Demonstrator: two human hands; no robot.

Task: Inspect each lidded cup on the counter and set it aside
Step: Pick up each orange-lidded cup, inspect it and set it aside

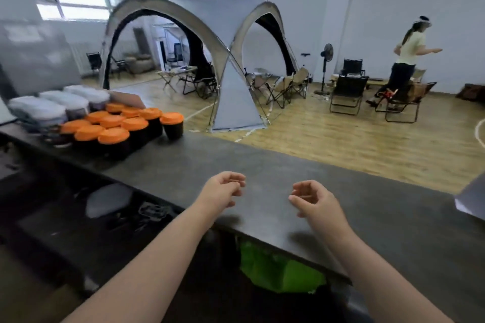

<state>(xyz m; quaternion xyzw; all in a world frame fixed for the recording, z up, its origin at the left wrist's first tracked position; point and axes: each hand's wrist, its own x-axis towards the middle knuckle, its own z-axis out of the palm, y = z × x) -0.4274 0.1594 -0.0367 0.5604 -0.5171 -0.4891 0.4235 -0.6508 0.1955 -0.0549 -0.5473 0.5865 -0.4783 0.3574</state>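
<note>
The cups (126,126), dark with orange lids, stood clustered at the left of the frame on the grey counter (262,165). They looked light and rigid, best gripped round the wall below the lid. Both the left hand (223,191) and right hand (312,199) hovered apart, loosely curled and empty, lower centre. A tent (210,34) filled the room beyond.

Dark grey stone-look counter (301,165): black cups w/ orange lids (115,126) clustered at left end, white-lidded tubs (63,103) behind.
</note>
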